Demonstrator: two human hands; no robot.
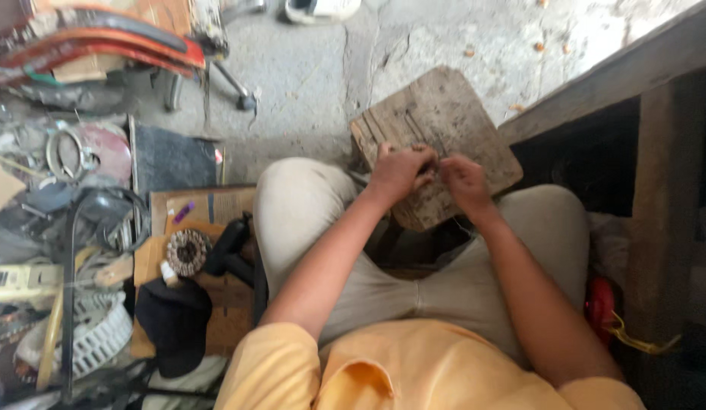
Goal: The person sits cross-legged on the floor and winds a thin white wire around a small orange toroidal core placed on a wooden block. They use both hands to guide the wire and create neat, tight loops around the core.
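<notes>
Over the worn wooden board (444, 114) resting between the knees, the left hand (398, 173) and right hand (463, 181) meet, fingers curled around a small dark metal piece (431, 165); grip unclear through blur, progress indeterminable, work apparently midway.

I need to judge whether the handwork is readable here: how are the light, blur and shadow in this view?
Head view: soft motion blur on both hands, left hand and right hand, over the wooden board; floor top right washed out; recess under the bench in deep shadow.
</notes>
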